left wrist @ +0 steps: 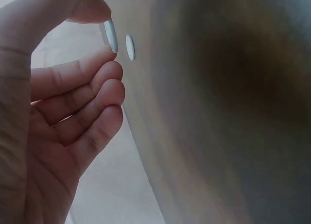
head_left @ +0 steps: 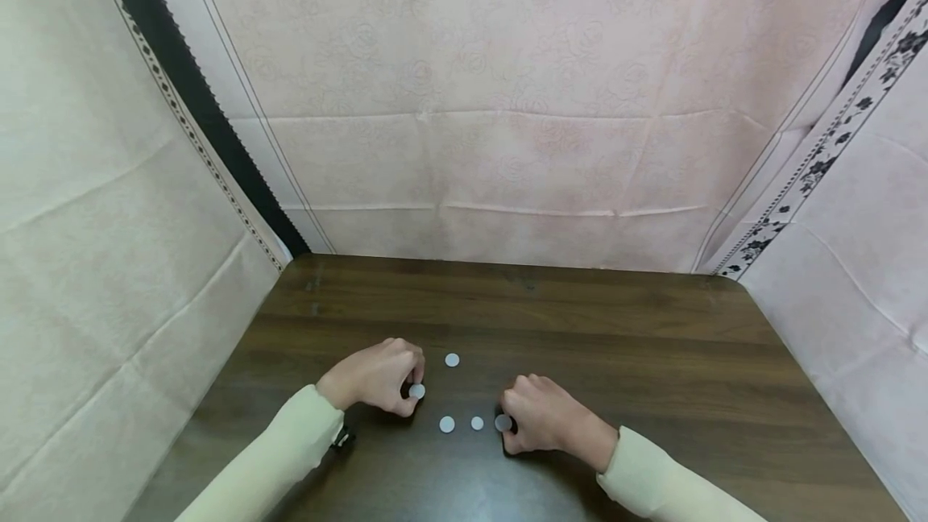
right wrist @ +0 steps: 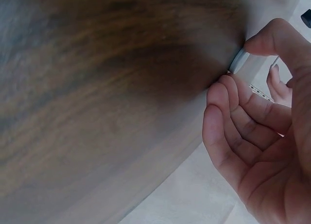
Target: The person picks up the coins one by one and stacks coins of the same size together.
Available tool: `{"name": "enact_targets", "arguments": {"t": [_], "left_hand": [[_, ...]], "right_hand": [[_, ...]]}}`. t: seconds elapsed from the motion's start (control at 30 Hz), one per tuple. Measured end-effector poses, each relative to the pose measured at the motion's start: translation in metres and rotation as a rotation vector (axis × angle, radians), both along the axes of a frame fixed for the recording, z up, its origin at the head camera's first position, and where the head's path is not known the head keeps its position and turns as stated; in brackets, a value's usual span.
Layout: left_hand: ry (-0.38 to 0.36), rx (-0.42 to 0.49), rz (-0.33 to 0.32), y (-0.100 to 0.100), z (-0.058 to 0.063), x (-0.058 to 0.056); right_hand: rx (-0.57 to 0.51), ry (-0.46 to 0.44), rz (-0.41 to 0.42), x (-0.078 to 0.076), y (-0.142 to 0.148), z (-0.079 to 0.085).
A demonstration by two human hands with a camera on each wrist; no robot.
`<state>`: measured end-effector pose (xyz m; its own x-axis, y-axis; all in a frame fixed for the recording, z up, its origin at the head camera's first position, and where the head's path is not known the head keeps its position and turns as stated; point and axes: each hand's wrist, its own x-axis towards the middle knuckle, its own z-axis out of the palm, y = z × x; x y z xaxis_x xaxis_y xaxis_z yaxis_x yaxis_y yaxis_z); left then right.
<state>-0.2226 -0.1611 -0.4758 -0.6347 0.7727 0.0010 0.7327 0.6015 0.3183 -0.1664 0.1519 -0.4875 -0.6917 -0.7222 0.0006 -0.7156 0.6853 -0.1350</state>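
Between the thumb and index finger of my left hand is a small white disc, pinched by its edges low over the table. The left wrist view shows this disc edge-on, the other fingers loosely curled beside it. My right hand pinches a disc that looks greyer in the head view; part of it shows in the right wrist view. Three more white discs lie flat between the hands: a far disc, a near disc and a slightly smaller disc.
The dark wooden table carries the discs. Pale patterned cloth hangs behind it, with more cloth on the left and cloth on the right. A black band sits at the left sleeve's cuff.
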Motion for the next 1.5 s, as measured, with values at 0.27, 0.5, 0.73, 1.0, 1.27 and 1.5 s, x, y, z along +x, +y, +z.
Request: {"name": "enact_targets", "arguments": {"t": [0.27,0.5,0.73,1.0,1.27,1.5], "left_hand": [[0.003,0.011,-0.022,0.0,-0.003,0.017],[0.03,-0.018,-0.038,0.002,-0.007,0.028],[0.066,-0.02,-0.057,0.003,-0.013,0.034],[0.059,-0.011,-0.056,0.003,-0.016,0.037],[0.074,-0.025,-0.055,0.004,-0.018,0.037],[0.083,-0.009,-0.037,0.003,-0.019,0.039]], "right_hand": [[-0.002,0.008,0.005,0.0,0.0,0.0],[-0.003,-0.006,-0.001,0.001,0.0,0.0],[0.004,-0.009,0.001,0.001,0.0,0.001],[0.009,0.004,0.003,0.001,0.0,0.0],[0.004,-0.013,0.002,0.002,0.0,0.0],[0.0,-0.021,0.003,0.0,0.0,0.0]]}}
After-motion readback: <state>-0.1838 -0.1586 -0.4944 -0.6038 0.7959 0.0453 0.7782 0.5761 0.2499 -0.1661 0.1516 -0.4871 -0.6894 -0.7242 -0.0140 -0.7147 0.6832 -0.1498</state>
